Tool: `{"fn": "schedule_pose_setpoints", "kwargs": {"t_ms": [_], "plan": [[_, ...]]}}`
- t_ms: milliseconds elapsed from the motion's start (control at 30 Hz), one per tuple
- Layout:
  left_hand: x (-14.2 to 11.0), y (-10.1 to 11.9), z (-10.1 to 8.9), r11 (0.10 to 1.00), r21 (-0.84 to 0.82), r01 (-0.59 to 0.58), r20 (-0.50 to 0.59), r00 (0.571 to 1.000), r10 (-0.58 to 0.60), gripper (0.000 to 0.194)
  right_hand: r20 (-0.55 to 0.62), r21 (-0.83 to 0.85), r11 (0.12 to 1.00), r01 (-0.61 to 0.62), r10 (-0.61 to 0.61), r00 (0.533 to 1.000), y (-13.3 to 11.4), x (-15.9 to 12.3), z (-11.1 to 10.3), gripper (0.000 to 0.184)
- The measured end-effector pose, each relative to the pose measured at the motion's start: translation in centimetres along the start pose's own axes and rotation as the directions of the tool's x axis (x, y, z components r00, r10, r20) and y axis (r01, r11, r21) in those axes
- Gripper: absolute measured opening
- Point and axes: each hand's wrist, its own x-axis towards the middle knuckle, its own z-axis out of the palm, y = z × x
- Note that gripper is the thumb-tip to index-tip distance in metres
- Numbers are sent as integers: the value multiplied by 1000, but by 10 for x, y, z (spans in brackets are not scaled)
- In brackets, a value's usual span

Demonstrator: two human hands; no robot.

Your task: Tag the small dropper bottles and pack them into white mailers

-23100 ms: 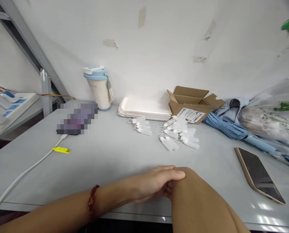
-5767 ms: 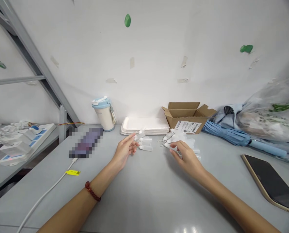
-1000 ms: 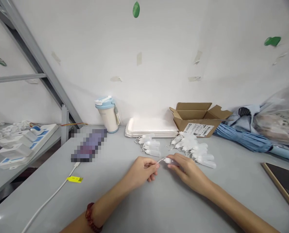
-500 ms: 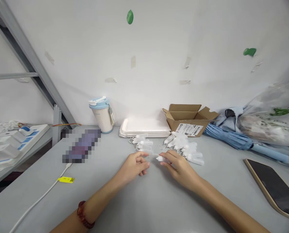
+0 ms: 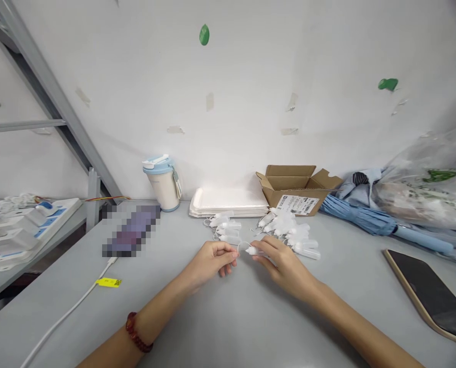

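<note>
Between the thumb and fingers of my right hand (image 5: 279,259) is a small translucent dropper bottle (image 5: 253,251), its white tip pointing left. A thin white cord (image 5: 244,243) arches from the bottle across to my left hand (image 5: 215,258), which pinches its end with thumb and index finger. Just beyond my left hand lies a loose row of similar bottles (image 5: 229,226) with cords. A larger heap of them (image 5: 289,229) sits behind my right hand. Part of the held bottle is hidden by my fingers.
Behind the bottles are a stack of white padded envelopes (image 5: 231,200) and an open cardboard box (image 5: 289,197). A tumbler (image 5: 162,186) and a pixelated device (image 5: 134,230) with a white cable (image 5: 69,314) stand left. Rightward lie a blue umbrella (image 5: 361,217) and a phone (image 5: 427,291).
My left thumb and index finger have closed together on the end of the cord. My right hand keeps the bottle in nearly the same spot. The camera view has shifted slightly.
</note>
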Motion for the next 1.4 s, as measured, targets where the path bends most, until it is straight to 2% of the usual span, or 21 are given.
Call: {"fn": "schedule_pose_setpoints", "kwargs": {"t_ms": [567, 867, 1400], "plan": [[-1, 2, 1, 1000, -23, 7, 28, 1000, -6, 24, 60, 37, 999, 1, -4, 998, -1, -2, 5, 21], [-3, 1, 9, 999, 50, 9, -57, 998, -6, 21, 125, 4, 1000, -11, 10, 992, -13, -8, 16, 18], [-6, 0, 10, 995, 93, -44, 36, 999, 41, 18, 120, 41, 998, 39, -44, 992, -17, -11, 17, 14]]}}
